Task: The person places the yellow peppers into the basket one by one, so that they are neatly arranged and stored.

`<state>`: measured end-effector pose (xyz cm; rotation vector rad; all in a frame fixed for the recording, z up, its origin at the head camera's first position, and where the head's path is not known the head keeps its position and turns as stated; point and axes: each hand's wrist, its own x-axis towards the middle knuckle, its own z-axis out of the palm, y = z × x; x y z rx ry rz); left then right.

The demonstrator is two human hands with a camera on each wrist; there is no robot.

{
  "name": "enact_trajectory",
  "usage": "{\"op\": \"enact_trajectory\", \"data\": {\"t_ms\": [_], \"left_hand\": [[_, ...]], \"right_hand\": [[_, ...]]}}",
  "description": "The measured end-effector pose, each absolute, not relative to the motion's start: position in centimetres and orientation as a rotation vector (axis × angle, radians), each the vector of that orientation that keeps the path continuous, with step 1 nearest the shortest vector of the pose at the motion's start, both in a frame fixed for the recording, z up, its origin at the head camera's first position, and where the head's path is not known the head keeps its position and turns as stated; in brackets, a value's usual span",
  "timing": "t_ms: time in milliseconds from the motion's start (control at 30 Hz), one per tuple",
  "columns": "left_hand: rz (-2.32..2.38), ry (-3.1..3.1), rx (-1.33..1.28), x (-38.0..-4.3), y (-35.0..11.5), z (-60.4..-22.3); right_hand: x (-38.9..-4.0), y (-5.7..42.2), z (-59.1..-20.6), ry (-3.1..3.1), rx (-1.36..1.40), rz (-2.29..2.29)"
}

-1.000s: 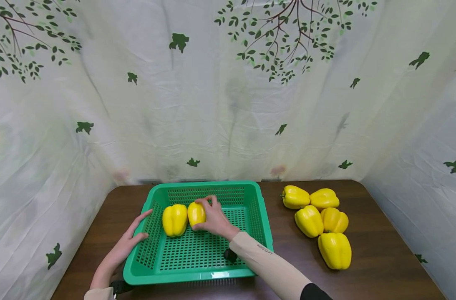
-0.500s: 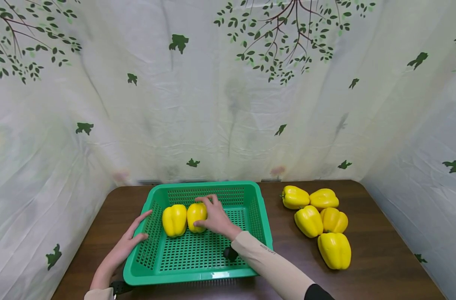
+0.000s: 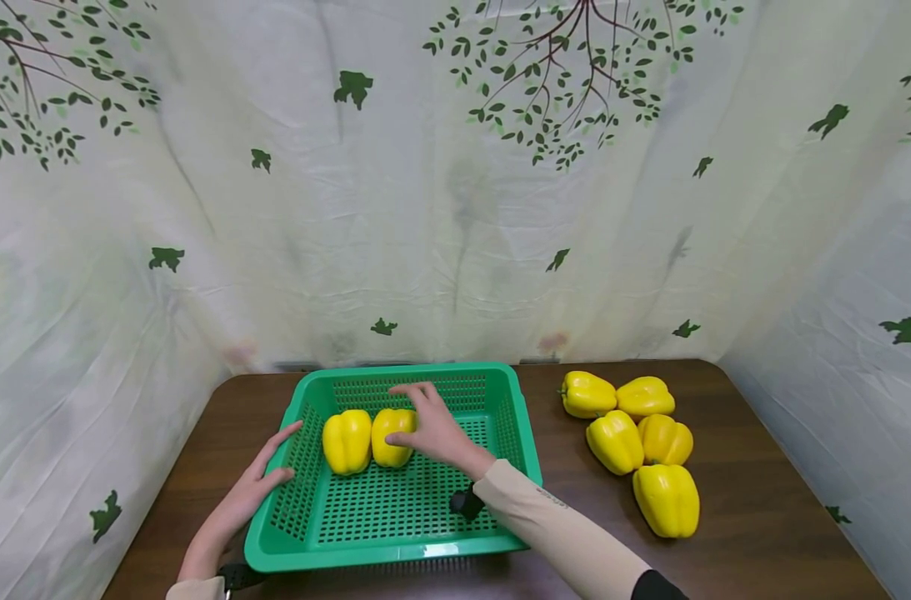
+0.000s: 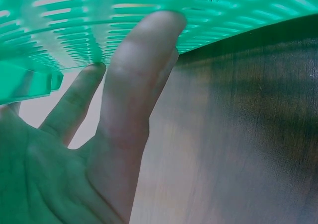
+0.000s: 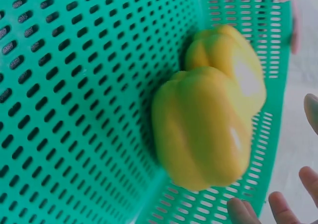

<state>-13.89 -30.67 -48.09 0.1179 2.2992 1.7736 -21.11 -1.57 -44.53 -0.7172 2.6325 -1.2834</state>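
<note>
Two yellow bell peppers lie side by side in a green plastic basket [image 3: 365, 553]: the left one [image 3: 346, 443] and the right one [image 3: 386, 455]. Over the right pepper is my right hand [image 3: 442, 435], thumb and fingers spread apart. The right wrist view shows the nearer pepper [image 5: 201, 129] free of the fingertips [image 5: 282, 209]. At the basket's left side, my left hand [image 3: 247, 493] rests with extended fingers and thumb along the rim. Seen from the left wrist, its thumb [image 4: 141, 65] lies against the slotted wall [image 4: 64, 33] from outside.
Several more yellow bell peppers [image 3: 667, 500] lie grouped on the brown wooden table [image 3: 755, 517] to the right of the basket. Behind the table hangs a pale curtain [image 3: 455, 250] with leaf prints. A black wrist camera [image 3: 466, 503] sits under the right wrist.
My right hand has let go of the right pepper, its fingers spreading and lifting back to the right. That pepper now sits beside the other one. The left hand has stayed put.
</note>
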Motion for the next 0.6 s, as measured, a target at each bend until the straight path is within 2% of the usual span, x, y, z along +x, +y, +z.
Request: {"op": "enact_trajectory", "data": {"t_ms": [600], "left_hand": [[1.776, 2.295, 0.121, -13.9, -30.7, -48.2]], "right_hand": [[-20.7, 1.7, -42.5, 2.538, -0.76, -1.436]]}}
